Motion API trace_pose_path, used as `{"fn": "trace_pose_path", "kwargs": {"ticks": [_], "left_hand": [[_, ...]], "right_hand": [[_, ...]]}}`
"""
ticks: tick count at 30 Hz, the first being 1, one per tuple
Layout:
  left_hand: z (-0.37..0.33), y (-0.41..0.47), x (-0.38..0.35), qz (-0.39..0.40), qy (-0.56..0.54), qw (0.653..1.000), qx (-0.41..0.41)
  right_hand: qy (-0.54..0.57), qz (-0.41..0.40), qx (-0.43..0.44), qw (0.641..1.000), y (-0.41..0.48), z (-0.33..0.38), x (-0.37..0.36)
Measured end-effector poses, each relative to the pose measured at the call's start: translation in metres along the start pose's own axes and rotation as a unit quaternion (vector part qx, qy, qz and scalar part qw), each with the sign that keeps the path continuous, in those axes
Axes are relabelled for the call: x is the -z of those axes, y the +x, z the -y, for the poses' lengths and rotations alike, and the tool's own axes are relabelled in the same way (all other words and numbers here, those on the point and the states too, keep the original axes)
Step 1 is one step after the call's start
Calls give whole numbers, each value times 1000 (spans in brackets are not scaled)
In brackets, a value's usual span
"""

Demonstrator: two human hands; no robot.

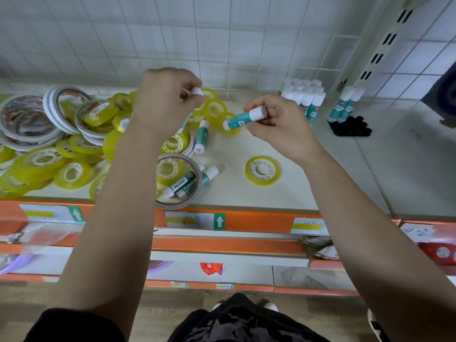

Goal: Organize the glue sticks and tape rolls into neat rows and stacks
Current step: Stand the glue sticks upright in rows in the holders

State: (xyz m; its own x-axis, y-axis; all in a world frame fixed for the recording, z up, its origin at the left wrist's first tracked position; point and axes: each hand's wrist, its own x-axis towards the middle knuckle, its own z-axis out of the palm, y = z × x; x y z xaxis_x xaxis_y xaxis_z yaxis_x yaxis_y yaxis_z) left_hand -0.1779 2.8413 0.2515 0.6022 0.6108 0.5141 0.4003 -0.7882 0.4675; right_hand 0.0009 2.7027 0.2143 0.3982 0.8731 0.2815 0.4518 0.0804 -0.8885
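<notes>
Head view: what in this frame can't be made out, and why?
Left hand: only a white cap shows; the fingers hide the rest of what it pinches.
Tape pile: cut off by the left edge, so uncountable.
Shelf labels: print too blurred to read.
Black object beside two standing glue sticks: too blurred to identify.
Large tape ring: left forearm covers its left side.

White up-arrows on green squares are showing on 2 shelf-edge tags (219,221). A handwritten tag (417,232) is showing characters ending in "-2". A glue stick (179,185) is carrying a barcode.
</notes>
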Motion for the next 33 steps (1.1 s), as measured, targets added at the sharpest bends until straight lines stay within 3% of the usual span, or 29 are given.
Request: {"fn": "trace_pose_path", "kwargs": {"ticks": [6, 15, 27, 33], "left_hand": [[-40, 3, -31, 2, -120, 993, -3], [-98, 8, -85, 44, -191, 981, -3], [-150, 17, -137, 67, -210, 975, -13], [-167, 19, -152, 68, -204, 977, -3]], "right_hand": [[-13, -62, -45, 997, -10, -7, 36], [-78, -112, -68, 988, -31, -20, 108], [-119, -183, -79, 973, -47, -49, 196], [-224, -175, -37, 958, -37, -58, 218]]}}
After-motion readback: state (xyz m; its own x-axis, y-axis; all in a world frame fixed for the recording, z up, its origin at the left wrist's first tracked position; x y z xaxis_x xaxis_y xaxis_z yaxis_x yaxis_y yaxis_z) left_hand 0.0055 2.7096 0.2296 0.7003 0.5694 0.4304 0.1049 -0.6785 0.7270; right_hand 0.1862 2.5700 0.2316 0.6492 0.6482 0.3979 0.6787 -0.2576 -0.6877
